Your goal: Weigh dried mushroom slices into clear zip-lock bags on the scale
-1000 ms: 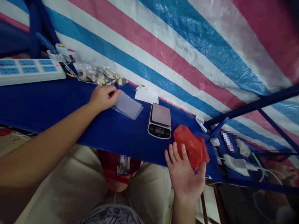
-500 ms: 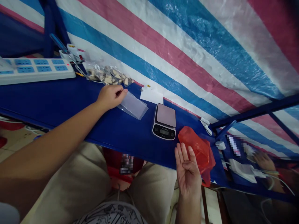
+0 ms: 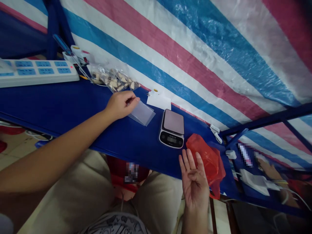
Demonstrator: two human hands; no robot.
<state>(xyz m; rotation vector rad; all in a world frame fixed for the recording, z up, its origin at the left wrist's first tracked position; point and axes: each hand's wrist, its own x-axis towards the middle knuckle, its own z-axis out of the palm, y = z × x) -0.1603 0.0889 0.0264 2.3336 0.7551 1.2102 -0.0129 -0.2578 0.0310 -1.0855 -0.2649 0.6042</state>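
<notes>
My left hand rests over the left end of a few flat clear plastic bags lying on the blue table. Its fingers are curled closed, and I cannot see whether they pinch a bag. Palm up, my right hand is held out in front of the table edge, fingers stretched and thumb folded across the palm, nothing in it. Just behind it lies a crumpled red plastic bag. A digital kitchen scale with a bare platform stands between the clear bags and the red bag.
Clear bags with pale cut pieces lie along the striped sheet at the back. A white power strip and a blue-handled tool are at left. White paper lies behind the scale. Another person's hand is at far right.
My left hand has slid a little to the right over the clear bags, which stay in nearly the same place. My right hand has shifted slightly left, its fingers spread wider.
</notes>
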